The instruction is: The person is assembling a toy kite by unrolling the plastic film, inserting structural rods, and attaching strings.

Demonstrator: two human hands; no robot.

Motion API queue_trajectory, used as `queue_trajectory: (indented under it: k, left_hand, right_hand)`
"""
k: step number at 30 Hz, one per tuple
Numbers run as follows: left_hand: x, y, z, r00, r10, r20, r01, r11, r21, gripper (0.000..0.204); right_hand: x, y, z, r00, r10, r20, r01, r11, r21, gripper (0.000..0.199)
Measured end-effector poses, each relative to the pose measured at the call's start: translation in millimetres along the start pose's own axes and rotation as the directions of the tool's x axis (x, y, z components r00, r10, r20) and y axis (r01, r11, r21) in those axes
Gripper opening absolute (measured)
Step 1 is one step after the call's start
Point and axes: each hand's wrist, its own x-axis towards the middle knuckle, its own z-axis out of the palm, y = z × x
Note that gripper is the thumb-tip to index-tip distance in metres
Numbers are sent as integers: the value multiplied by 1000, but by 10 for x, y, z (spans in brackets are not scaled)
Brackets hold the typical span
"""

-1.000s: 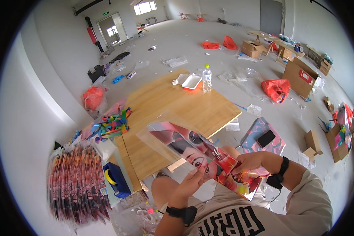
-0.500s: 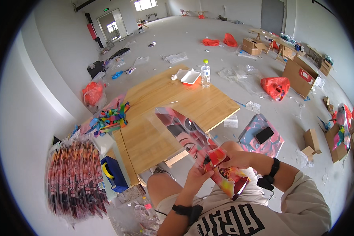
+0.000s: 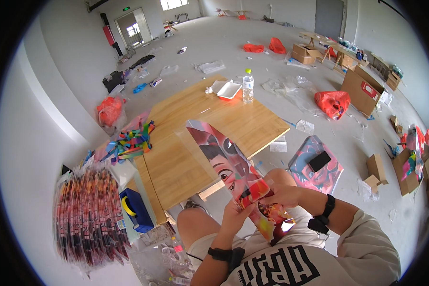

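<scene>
A long, glossy printed sheet (image 3: 233, 176) in a clear sleeve is gripped by both hands, left hand (image 3: 237, 215) and right hand (image 3: 283, 194), above the wooden surface (image 3: 195, 128).

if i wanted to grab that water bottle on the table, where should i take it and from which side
Take the water bottle around its clear middle, coming in from the side that faces the person, probably. It stands upright on the far part of the wooden table, and the white tray sits close on its left, so that side is crowded. The cap looks too narrow for a sure grip.
</scene>
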Motion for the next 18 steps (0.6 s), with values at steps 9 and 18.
queue_trajectory:
  k: [9,18]
  left_hand:
    - [63,74,-40,999,26,-45,-29,998,-62,64]
    - [210,290,-260,916,143,-375,-228,954,-196,35]
  right_hand:
    - [65,68,-171,979,145,145,-163,980,117,57]
    - [-341,106,-12,1000,9,-7,-3,820,573,88]
